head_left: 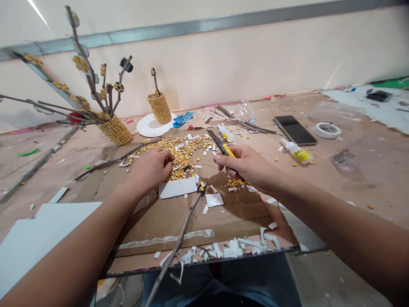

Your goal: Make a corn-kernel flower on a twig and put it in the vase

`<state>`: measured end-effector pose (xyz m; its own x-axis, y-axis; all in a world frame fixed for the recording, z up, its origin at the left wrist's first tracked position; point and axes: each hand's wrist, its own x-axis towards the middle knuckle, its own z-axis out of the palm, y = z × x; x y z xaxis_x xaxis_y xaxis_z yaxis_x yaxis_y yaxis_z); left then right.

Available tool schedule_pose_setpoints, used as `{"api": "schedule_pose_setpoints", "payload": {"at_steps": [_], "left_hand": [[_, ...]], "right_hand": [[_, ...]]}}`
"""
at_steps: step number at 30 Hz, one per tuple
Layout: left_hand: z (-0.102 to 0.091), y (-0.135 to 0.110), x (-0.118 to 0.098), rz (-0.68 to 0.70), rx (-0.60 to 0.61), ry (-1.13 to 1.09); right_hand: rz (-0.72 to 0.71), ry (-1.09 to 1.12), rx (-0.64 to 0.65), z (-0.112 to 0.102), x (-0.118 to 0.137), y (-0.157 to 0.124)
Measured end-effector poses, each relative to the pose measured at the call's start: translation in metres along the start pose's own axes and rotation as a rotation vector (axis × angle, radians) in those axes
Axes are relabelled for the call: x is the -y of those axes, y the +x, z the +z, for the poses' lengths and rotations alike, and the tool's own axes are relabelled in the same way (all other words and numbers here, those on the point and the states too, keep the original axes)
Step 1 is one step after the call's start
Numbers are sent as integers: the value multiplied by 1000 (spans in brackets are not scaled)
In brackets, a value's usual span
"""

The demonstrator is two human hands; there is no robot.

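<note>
My right hand (244, 164) is closed round a yellow and grey utility knife (221, 146), its blade end pointing up and left. My left hand (151, 168) rests curled at the near edge of a heap of corn kernels (179, 150), fingertips pinched among them; what they hold is too small to see. Both hands are over a sheet of brown cardboard (191, 219). A thin stick (179, 243) with a kernel-covered tip lies on the cardboard between my arms, beside white card pieces (178, 187).
Two kernel-covered cups stand at the back: one (116, 130) with decorated branches, one (159, 107) on a white plate. A glue bottle (297, 152), phone (294, 130), tape roll (327, 130) and clear plastic bottle (335, 114) lie to the right. White paper scraps (236, 248) litter the near edge.
</note>
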<state>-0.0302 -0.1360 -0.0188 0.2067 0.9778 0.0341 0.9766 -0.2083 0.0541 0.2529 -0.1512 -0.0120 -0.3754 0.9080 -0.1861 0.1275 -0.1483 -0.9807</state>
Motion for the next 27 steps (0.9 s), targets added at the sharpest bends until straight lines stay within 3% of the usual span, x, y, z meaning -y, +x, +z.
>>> {"api": "schedule_pose_setpoints", "payload": {"at_steps": [8, 12, 14, 20, 27], "left_hand": [[2, 3, 3, 18, -14, -75], [-9, -5, -11, 22, -27, -247], [-13, -13, -23, 75, 18, -512], [-15, -36, -58, 208, 145, -826], [-14, -41, -66, 105, 218, -1049]], "right_hand": [[-33, -65, -3, 0, -6, 4], [-190, -182, -82, 5, -8, 3], [-293, -244, -97, 10, -10, -1], [-564, -324, 9, 24, -26, -12], [-687, -427, -8, 24, -35, -12]]}}
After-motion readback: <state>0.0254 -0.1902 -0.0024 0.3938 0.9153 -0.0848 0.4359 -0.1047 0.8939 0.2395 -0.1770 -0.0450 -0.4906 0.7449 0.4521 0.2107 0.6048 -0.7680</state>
